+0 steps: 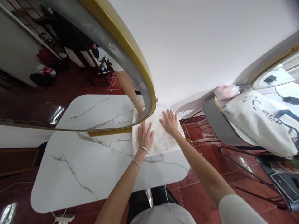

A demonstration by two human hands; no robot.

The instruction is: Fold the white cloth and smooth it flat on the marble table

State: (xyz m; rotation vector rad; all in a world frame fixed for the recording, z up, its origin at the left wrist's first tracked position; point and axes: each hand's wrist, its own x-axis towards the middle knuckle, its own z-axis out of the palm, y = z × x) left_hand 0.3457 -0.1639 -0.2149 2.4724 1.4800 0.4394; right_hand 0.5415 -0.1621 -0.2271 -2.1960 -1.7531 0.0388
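Note:
A white cloth (157, 141) with a scalloped edge lies spread over the right end of the white marbled table (86, 168), against the wall. My left hand (145, 136) rests flat on the cloth's left part, its fingers stretched out, close to the mirror's lower rim. On the upper right part of the cloth, my right hand (170, 122) lies flat with its fingers spread. Both palms press on the fabric and neither hand grips it. Bracelets circle my left wrist, and a ring is on my right hand.
A large gold-rimmed mirror (130, 40) leans over the table's back edge and reflects my left arm and the room. To the right, a second table (212, 118) bears a white printed bag (263, 121) and a tissue pack (226, 91). A dark chair (277, 186) stands below.

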